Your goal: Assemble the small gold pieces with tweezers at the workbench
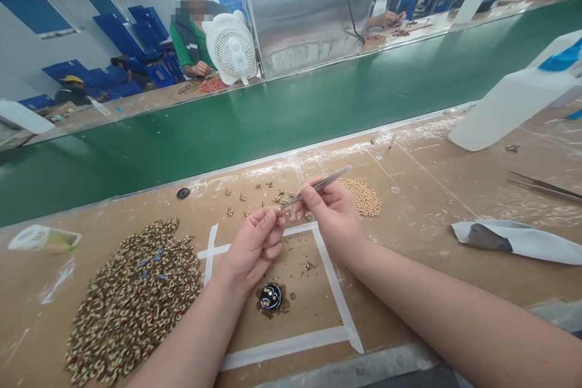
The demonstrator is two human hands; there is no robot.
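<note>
My right hand [335, 212] grips a pair of metal tweezers [328, 180] like a pen. The tweezer tips point left and down and meet the fingertips of my left hand [260, 245]. Thumb and forefinger of that hand are pinched together; whatever they hold is too small and covered to make out. Below my hands a small round black dish [271, 296] holds liquid and a few pale beads, with wet spots around it. Behind my fingers, several small dark-and-cream pieces [243, 197] lie scattered. A pile of tan beads [366, 199] sits just beyond my right hand.
A large heap of dark-and-cream pieces [136, 297] spreads at left. White tape [291, 347] frames the work area. On the right are a white bottle [504, 103], a second pair of tweezers [545, 187] and a white pouch [522, 244]. A green conveyor belt [273, 118] runs behind; people sit across it.
</note>
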